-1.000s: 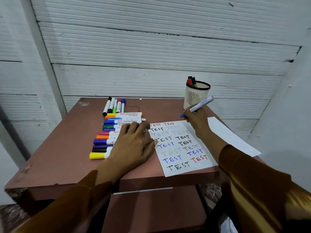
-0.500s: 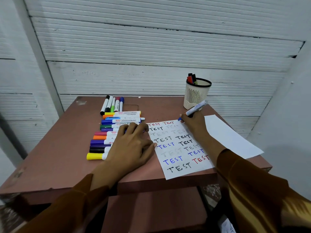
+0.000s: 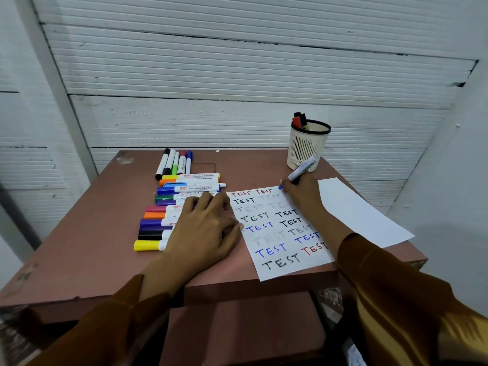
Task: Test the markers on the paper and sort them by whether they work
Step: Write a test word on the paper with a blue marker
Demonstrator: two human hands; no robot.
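Two hands are over the brown table [image 3: 79,233]. Her right hand [image 3: 301,196] grips a blue marker [image 3: 301,173], its tip at the top edge of the test paper [image 3: 280,268]. Her left hand [image 3: 203,231] lies flat with relaxed fingers, touching the paper's left edge, over the row of markers [image 3: 158,215]. A pen cup [image 3: 307,146] stands behind.

Your desk and its stuff

You see a matt, scuffed brown table [image 3: 87,233], smooth white paper [image 3: 280,233], shiny plastic markers [image 3: 169,223], a plastic cup [image 3: 307,147] with slits, a rough ribbed white wall [image 3: 237,75], and soft brown cloth sleeves [image 3: 390,286].
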